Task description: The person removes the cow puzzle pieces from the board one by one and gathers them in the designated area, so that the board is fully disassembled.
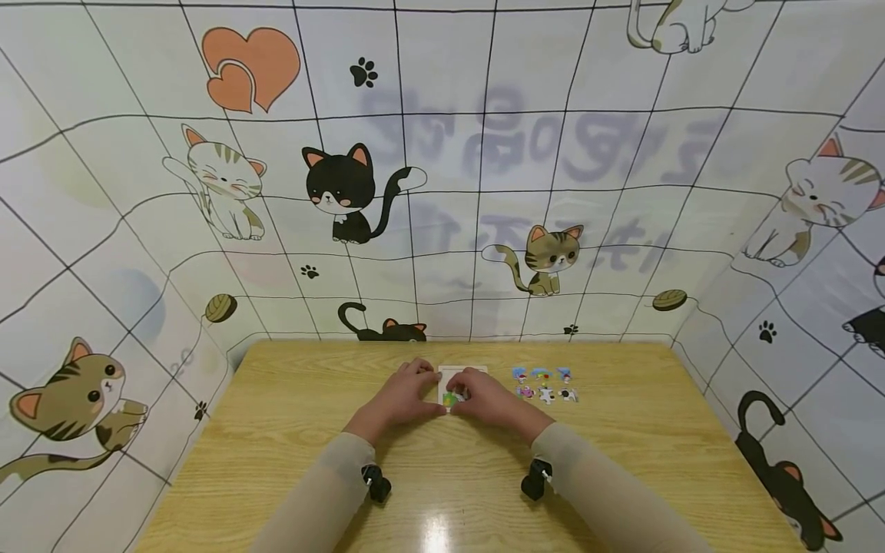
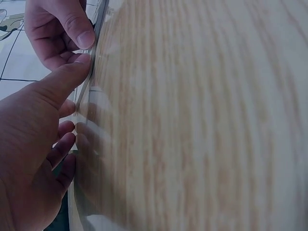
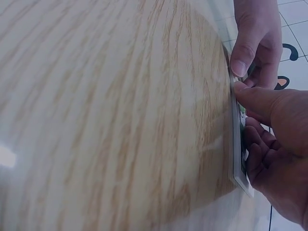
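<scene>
Centrally, a thin rectangular board (image 1: 452,372) lies on the glossy wood-grained bench (image 1: 442,468); the left hand (image 1: 408,394), fingers loose, touches its left edge; the right hand (image 1: 486,396) bends over it, grip unclear; knobbed pieces (image 1: 546,395) lie right.

Two hands (image 1: 406,393), one puzzle board (image 1: 452,371), six loose pieces (image 1: 547,395), one table (image 1: 311,369)

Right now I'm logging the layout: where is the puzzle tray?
In the head view, the puzzle tray lies on the table, left hand at its left edge, right hand partly over it, loose pieces farther right.
</scene>
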